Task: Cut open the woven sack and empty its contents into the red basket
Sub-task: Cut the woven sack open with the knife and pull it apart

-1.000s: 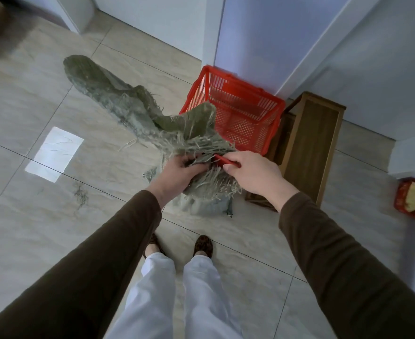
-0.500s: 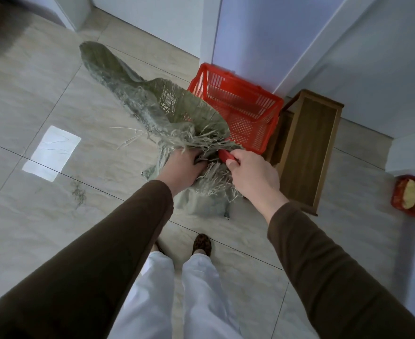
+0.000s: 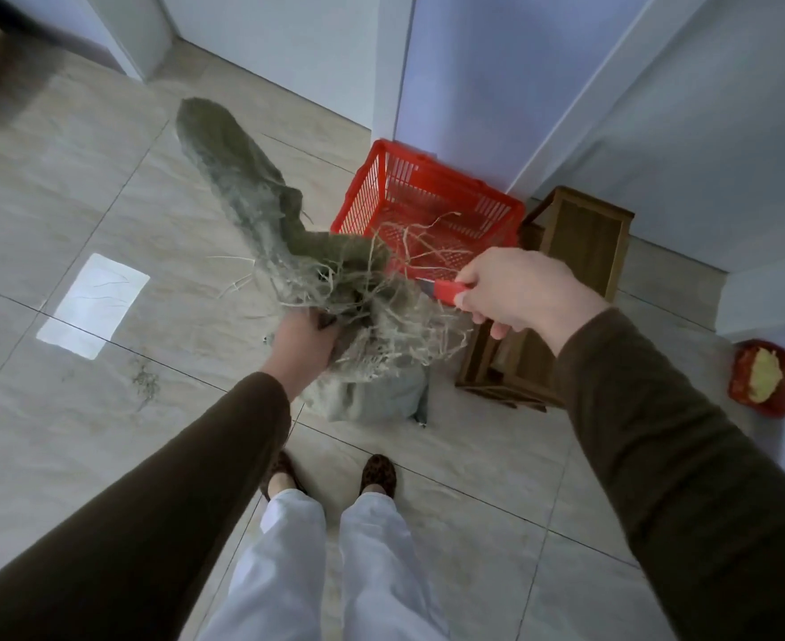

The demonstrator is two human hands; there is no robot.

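The woven sack [image 3: 261, 215] hangs in front of the person, bunched at its frayed middle in the left hand [image 3: 302, 349], whose fingers are curled tight into the cloth. From that grip one long end runs up and away to the left, while the fuller lower part [image 3: 372, 395] sags to the floor tiles [image 3: 80, 432] by the feet. Loose pale fibres [image 3: 409, 252] spray out toward the right.

The right hand [image 3: 520, 293] is off the sack, just to its right, fingers wrapped round a red-handled cutter [image 3: 448, 291]; I cannot make out the blade.

The red basket [image 3: 427, 210] stands beyond the sack, slightly right, against the wall; only stray fibres show over its mesh, nothing else inside. So the tipping looks yet to come, forward and right, with the left hand nearer.

A wooden stool [image 3: 580, 242] stands just beside the basket.
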